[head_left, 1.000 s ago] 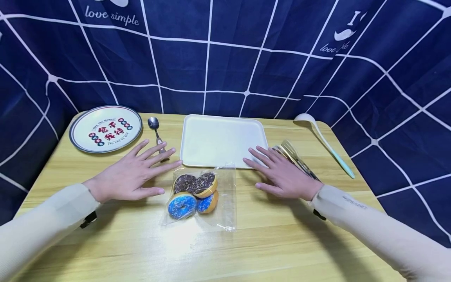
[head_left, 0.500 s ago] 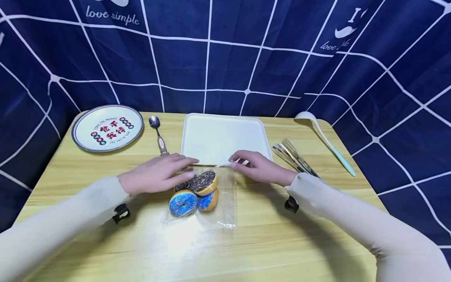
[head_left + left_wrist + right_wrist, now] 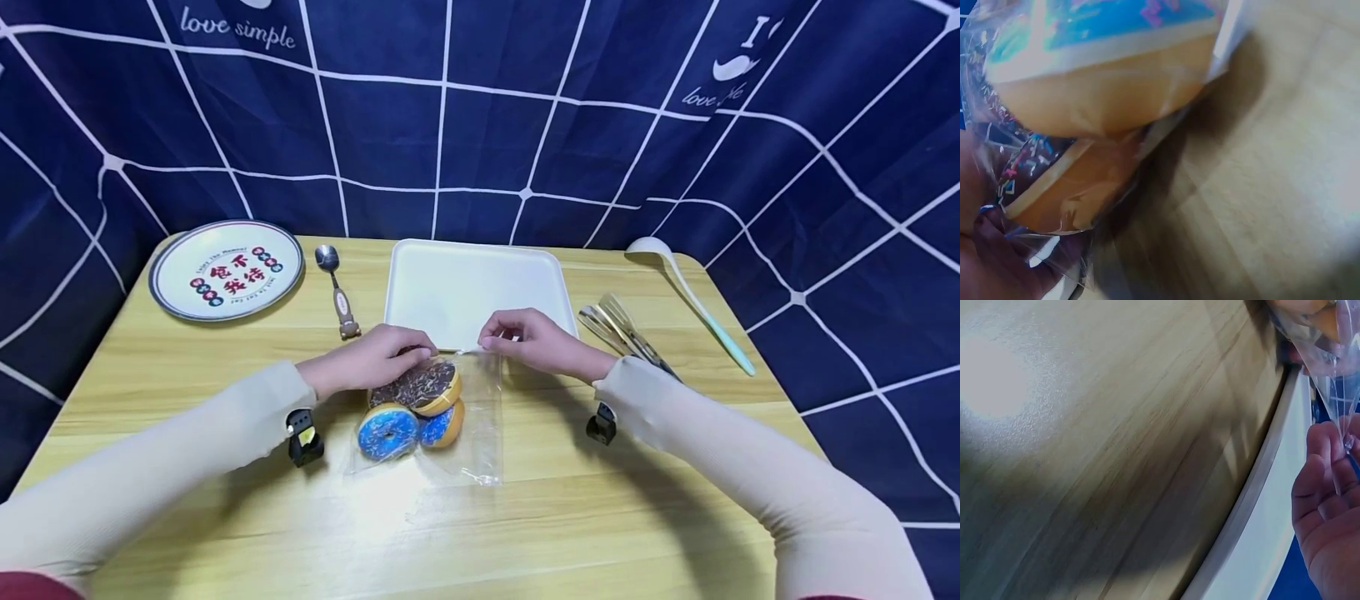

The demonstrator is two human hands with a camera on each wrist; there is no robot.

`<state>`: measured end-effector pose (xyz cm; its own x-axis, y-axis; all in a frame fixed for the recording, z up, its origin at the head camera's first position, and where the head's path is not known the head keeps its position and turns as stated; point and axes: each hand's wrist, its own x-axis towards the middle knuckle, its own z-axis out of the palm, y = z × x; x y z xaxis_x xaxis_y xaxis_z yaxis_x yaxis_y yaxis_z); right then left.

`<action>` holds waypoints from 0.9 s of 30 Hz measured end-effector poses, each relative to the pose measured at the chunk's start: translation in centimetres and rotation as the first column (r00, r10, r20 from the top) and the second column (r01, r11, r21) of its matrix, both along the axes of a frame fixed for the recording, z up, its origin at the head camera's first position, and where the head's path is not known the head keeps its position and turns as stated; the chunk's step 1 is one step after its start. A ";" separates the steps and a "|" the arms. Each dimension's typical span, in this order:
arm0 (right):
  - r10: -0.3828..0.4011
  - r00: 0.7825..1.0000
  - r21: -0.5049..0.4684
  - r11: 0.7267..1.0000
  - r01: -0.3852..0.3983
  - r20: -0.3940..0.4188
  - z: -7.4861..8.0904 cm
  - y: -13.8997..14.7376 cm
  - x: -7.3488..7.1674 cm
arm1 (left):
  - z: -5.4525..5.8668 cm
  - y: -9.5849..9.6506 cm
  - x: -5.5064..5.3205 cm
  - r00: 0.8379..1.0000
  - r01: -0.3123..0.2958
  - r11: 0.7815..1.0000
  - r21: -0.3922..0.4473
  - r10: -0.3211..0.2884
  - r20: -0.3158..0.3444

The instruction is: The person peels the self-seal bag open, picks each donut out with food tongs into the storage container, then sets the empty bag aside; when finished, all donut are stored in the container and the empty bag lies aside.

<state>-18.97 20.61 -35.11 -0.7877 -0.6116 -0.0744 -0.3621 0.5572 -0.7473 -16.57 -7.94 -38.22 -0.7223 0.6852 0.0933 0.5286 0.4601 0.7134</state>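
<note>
A clear plastic bag (image 3: pixel 480 433) lies on the wooden table with several toy donuts inside. Two have blue icing, like the front donut (image 3: pixel 387 432); dark chocolate icing with sprinkles tops the donut (image 3: pixel 431 387) behind. My right hand (image 3: pixel 532 340) pinches the bag's far right corner between thumb and fingertips, and the right wrist view shows the film gathered at those fingers (image 3: pixel 1329 450). At the far left of the bag, my left hand (image 3: pixel 371 360) grips its edge with curled fingers, partly covering the chocolate donuts. In the left wrist view, film lies against that hand (image 3: pixel 991 262).
Just behind the bag sits a white rectangular tray (image 3: pixel 472 287). A round plate (image 3: pixel 225 271) and a spoon (image 3: pixel 337 292) lie to the left. On the right are metal utensils (image 3: pixel 622 329) and a ladle (image 3: pixel 693 304). A blue checked cloth (image 3: pixel 480 125) hangs behind.
Both hands have moved inward from spread above the table to the bag's far edge. The right fingers closed on its corner first; the left hand then slid right and curled onto the edge.
</note>
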 end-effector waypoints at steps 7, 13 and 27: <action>0.005 0.999 -0.034 0.999 -0.004 0.034 -0.2 -0.5 -0.2 | -0.3 0.0 -0.7 0.995 -0.018 1.000 -0.006 0.019 0.096; -0.007 0.997 -0.027 1.000 0.009 0.070 -0.1 -0.8 -0.2 | -0.5 0.5 -0.8 0.985 -0.043 0.999 0.010 0.041 0.167; -0.056 0.995 -0.094 0.994 0.064 0.083 0.3 0.0 0.2 | -0.7 0.0 -0.4 0.984 -0.076 0.997 0.005 0.074 0.161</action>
<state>-18.80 20.59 -34.83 -0.8168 -0.5710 -0.0819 -0.2671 0.5002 -0.8237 -16.98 -7.96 -38.96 -0.7778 0.6282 -0.0205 0.3711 0.4853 0.7917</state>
